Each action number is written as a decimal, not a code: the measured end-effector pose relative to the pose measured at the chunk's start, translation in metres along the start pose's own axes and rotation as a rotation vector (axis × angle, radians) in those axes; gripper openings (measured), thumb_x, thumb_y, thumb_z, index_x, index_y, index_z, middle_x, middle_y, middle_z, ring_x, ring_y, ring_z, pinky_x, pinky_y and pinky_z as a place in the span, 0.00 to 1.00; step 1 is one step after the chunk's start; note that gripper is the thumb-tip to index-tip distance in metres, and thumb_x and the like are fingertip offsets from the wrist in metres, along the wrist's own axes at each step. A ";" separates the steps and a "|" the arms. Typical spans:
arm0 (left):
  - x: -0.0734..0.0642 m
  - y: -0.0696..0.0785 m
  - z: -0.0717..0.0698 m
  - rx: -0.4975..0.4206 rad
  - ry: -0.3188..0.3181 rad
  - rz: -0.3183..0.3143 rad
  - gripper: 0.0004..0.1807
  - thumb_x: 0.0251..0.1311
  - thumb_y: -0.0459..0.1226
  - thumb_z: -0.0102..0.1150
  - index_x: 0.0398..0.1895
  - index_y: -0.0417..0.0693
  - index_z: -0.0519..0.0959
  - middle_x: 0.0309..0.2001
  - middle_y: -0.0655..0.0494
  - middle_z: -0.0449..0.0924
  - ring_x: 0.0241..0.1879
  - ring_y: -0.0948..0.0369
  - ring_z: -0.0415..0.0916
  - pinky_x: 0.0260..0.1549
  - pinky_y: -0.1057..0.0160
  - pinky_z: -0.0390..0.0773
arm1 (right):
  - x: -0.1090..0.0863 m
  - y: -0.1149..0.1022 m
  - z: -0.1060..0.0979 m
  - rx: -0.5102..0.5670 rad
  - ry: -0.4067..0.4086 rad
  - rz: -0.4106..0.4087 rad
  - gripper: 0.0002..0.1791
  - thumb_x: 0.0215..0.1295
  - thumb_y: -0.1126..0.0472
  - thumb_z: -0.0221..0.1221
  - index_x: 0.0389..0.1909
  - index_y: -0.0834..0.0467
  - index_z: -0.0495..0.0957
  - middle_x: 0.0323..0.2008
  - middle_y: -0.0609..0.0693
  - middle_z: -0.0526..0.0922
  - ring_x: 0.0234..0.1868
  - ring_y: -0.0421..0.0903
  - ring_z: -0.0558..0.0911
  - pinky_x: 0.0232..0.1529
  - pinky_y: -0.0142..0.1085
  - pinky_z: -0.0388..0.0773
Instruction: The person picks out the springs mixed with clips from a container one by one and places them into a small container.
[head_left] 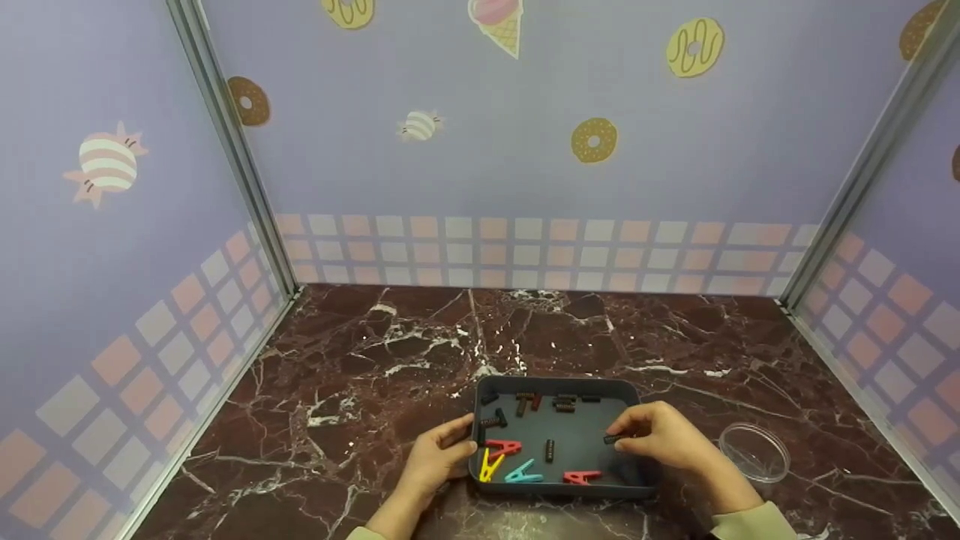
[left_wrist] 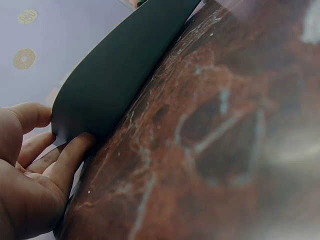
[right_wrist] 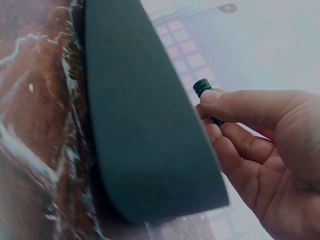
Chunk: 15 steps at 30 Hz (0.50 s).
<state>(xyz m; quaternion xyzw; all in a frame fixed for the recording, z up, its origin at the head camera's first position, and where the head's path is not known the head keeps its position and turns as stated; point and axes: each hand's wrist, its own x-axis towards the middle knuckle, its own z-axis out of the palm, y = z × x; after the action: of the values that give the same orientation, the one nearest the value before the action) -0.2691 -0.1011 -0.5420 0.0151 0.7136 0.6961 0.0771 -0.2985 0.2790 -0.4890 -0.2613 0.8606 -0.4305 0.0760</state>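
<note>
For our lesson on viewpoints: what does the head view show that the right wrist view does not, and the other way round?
Only the head view: the left hand touching the tray, the colored clips and loose dark pieces inside it, and the clear round dish on the table.

Only the right wrist view: distinct rings at the end of the held dark piece.

Both: the right hand pinching that piece, the tray, the marbled table and the checkered wall.
</note>
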 end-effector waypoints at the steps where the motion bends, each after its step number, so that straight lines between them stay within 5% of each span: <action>1: 0.000 0.001 0.000 0.010 0.000 0.005 0.32 0.65 0.31 0.62 0.72 0.34 0.69 0.71 0.30 0.70 0.63 0.43 0.79 0.48 0.54 0.88 | -0.001 0.000 -0.002 0.002 0.006 0.001 0.08 0.62 0.64 0.70 0.41 0.60 0.88 0.39 0.57 0.90 0.36 0.33 0.85 0.37 0.27 0.83; 6: -0.001 0.003 -0.001 0.033 -0.002 0.020 0.31 0.65 0.32 0.62 0.72 0.34 0.70 0.71 0.30 0.69 0.67 0.40 0.74 0.55 0.55 0.86 | -0.008 0.000 -0.012 0.010 0.027 0.031 0.08 0.61 0.63 0.71 0.41 0.59 0.88 0.40 0.58 0.90 0.35 0.35 0.86 0.35 0.28 0.83; 15: -0.003 0.004 -0.001 -0.019 -0.014 -0.018 0.33 0.64 0.31 0.61 0.73 0.34 0.69 0.71 0.28 0.68 0.61 0.43 0.80 0.45 0.51 0.89 | -0.021 0.000 -0.034 -0.029 0.055 0.051 0.08 0.61 0.62 0.71 0.41 0.59 0.88 0.38 0.57 0.90 0.33 0.36 0.85 0.32 0.28 0.81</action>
<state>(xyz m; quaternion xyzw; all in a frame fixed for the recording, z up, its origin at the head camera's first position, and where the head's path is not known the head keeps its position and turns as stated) -0.2666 -0.1021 -0.5377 0.0127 0.7063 0.7022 0.0888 -0.2929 0.3137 -0.4698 -0.2284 0.8748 -0.4230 0.0595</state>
